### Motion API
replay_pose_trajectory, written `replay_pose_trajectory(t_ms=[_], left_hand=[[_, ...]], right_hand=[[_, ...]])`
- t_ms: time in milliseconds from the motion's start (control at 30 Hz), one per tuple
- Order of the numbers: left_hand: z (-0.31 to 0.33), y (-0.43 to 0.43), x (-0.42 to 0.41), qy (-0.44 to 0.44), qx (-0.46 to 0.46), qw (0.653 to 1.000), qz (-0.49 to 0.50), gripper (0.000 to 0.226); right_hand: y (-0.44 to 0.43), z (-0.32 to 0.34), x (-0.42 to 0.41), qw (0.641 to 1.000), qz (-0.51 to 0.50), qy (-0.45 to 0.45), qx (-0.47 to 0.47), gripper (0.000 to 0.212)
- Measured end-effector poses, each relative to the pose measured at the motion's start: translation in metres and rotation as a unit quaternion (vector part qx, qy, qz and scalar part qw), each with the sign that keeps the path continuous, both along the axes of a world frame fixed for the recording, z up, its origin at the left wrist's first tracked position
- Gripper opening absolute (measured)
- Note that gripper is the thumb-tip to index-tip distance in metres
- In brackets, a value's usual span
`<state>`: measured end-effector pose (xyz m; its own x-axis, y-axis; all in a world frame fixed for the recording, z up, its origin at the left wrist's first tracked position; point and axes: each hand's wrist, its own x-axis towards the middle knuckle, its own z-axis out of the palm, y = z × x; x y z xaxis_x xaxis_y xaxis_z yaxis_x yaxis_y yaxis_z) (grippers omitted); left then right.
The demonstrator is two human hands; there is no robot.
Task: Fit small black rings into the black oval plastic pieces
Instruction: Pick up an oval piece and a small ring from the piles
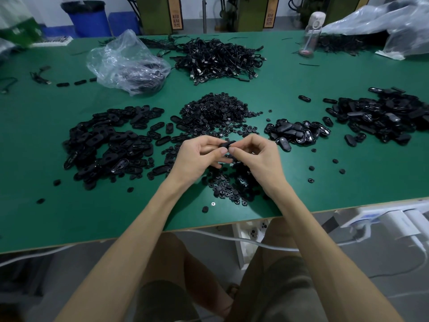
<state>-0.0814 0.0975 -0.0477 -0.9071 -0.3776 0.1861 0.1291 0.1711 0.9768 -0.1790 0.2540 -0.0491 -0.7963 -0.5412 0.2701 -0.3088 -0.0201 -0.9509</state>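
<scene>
Both hands meet above the green table [301, 194], a little in front of the ring heap. My left hand [199, 156] grips a black oval plastic piece [226, 144] between thumb and fingers. My right hand [256, 155] pinches the same piece from the right, thumb tip against it; any ring between the fingertips is hidden. A heap of small black rings [218, 112] lies just beyond the hands, and more rings [228, 187] are scattered under the wrists. A pile of oval pieces [109, 145] lies to the left.
Two more piles of black oval parts lie at the right, a small one [297, 133] and a large one [383, 117]. A tangle of black cables [220, 59], a clear plastic bag [127, 63] and a bottle [311, 33] stand at the back. Table edge runs near my forearms.
</scene>
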Motion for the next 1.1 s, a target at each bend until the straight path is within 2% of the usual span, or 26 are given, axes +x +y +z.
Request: replay_pose_trajectory(t_ms=[200,633,1100], left_hand=[[-0.0014,0.0003,-0.0001,-0.007,-0.001,1.000,0.001,0.019],[-0.0022,-0.0005,-0.0025,-0.008,0.021,1.000,0.014,0.012],[-0.0028,-0.0002,-0.0029,-0.008,-0.034,0.999,0.025,0.016]], right_hand=[[-0.0024,0.0025,0.0062,0.995,-0.047,0.077,0.036,0.009],[-0.0044,0.0053,0.0097,0.992,-0.068,0.069,0.079,0.008],[-0.0056,0.0042,0.0088,0.986,-0.085,0.088,0.112,0.008]])
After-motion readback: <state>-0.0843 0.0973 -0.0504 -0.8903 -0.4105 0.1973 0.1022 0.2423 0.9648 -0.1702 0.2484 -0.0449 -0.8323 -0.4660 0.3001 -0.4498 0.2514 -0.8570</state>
